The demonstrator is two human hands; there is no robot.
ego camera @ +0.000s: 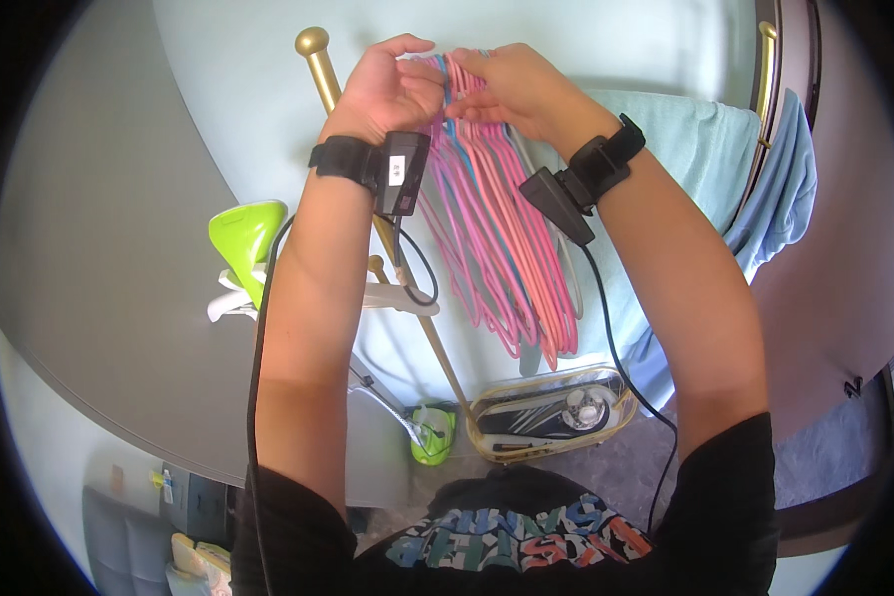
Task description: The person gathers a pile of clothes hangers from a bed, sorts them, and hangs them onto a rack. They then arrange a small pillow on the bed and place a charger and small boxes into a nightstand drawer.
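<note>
Several coat hangers [492,223], mostly pink with some purple, blue and white ones, hang in a close bundle in front of the wall. My left hand [402,86] is at the left side of their hooks, fingers curled around that end of the bundle. On the right, my right hand [495,82] grips the hooks between thumb and fingers. The rail under the hooks is hidden by my hands. Both wrists wear black straps with small black devices and cables.
A gold rack post [324,74] slants down on the left. Beside it are a green garment steamer head [249,231] and its green base [432,432]. A light green towel [678,149] and a blue cloth [778,194] hang right. Below lies a gold wire basket [484,447] holding several things.
</note>
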